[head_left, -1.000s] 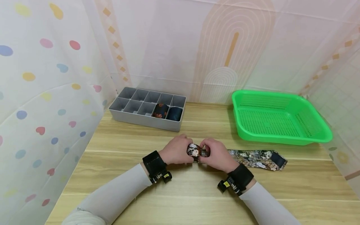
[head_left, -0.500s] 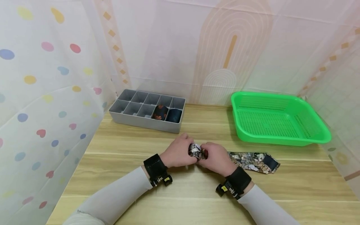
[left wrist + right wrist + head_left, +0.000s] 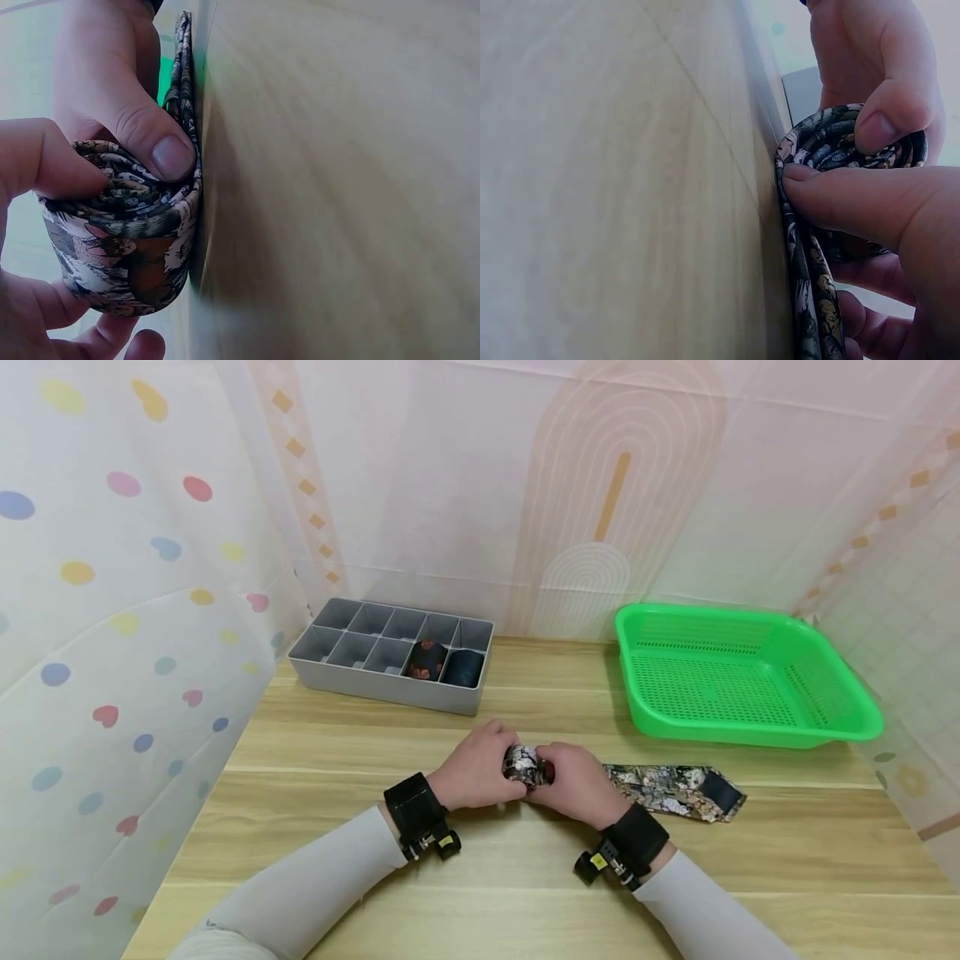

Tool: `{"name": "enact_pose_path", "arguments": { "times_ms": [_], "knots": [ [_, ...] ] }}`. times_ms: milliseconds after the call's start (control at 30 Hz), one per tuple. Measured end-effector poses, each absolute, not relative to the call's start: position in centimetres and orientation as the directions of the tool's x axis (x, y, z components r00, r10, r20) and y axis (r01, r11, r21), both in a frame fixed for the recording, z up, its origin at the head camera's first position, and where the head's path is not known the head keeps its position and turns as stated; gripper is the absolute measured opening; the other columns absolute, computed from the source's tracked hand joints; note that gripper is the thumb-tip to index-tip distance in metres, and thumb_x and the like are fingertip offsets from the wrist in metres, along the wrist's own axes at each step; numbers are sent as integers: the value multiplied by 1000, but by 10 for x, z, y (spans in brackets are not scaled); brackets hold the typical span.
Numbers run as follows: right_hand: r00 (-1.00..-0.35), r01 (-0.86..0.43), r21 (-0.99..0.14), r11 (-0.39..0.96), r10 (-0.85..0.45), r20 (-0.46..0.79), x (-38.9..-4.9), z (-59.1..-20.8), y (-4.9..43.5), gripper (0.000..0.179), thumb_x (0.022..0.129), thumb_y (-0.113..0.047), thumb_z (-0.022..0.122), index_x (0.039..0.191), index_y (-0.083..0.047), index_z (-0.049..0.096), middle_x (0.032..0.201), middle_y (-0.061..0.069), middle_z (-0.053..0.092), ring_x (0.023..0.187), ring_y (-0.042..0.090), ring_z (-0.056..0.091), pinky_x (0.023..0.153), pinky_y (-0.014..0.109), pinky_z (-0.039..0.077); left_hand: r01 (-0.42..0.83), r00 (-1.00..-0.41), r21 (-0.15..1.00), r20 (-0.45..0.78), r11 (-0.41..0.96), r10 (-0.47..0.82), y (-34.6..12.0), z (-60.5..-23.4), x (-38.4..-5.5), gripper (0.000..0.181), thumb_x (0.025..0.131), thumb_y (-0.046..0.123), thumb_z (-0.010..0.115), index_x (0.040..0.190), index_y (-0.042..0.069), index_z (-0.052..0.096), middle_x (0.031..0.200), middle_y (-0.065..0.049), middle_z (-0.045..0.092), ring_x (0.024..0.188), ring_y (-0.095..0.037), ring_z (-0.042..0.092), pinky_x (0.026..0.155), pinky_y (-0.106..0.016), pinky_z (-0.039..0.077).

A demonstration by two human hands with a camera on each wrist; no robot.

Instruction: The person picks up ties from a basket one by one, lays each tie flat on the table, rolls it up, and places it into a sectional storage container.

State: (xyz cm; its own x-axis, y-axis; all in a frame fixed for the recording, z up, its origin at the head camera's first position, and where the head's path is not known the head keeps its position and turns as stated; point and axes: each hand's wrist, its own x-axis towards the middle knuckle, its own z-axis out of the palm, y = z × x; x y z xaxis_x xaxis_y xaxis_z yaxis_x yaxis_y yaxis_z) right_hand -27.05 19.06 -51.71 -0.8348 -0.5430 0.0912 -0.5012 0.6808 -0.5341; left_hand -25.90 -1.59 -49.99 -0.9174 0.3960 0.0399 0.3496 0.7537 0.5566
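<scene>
A patterned necktie [image 3: 671, 789] is partly rolled up, its flat end with a dark patch stretching to the right along the table. My left hand [image 3: 480, 768] grips the rolled part [image 3: 124, 255] from the left, the thumb pressed into the coil's side and fingers around its outer face. From the right, my right hand [image 3: 581, 783] pinches the same roll where the flat length leaves it; its thumb [image 3: 840, 196] lies across the coil's edge. The spiral layers show in both wrist views. The roll rests on the table, and some fingers are hidden behind it.
A grey divided box [image 3: 386, 685] stands at the back left. Two of its front compartments hold rolled ties, one dark with orange flowers [image 3: 427, 660] and one dark blue [image 3: 463, 668]. To the back right sits a green plastic basket [image 3: 750, 735]. Patterned curtains hang behind and left.
The tie's flat end has slid slightly left as the roll took up more of it. My right hand has moved closer to the left one. Over the last half second little differs.
</scene>
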Motion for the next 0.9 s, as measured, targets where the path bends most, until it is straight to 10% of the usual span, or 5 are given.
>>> {"name": "enact_pose_path", "arguments": {
  "times_ms": [900],
  "knots": [
    [-823,-516,-543,663,-559,99,-274,-516,193,37,75,-37,95,98,-22,70,83,-8,64,72,7,55,67,29,48,360,-899,509,-33,782,436,-22,-504,-265,42,71,26,93,104,9,73,101,-5,64,91,-20,57,82,-37,51]
  ]
}}
